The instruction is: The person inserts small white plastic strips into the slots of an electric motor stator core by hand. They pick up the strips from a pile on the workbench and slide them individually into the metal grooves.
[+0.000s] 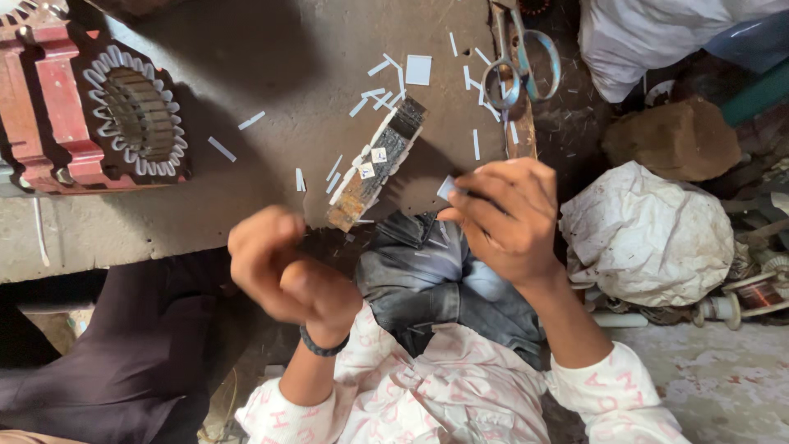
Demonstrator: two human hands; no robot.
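My right hand (503, 215) pinches a small white paper slip (446, 188) between thumb and fingers, just right of a flat stack of worn metal laminations (376, 162) that lies slanted at the front edge of the grey work surface (246, 74). My left hand (279, 267) is blurred, fingers curled; I cannot see anything in it. It hovers below and left of the stack, above my lap.
A red motor stator (99, 107) with white slot liners sits far left. Several white paper strips (386, 82) and a white square (418, 69) are scattered on the surface. Scissors (519, 62) lie at the top right. White sacks (645, 238) and wire spools (752, 296) are on the right.
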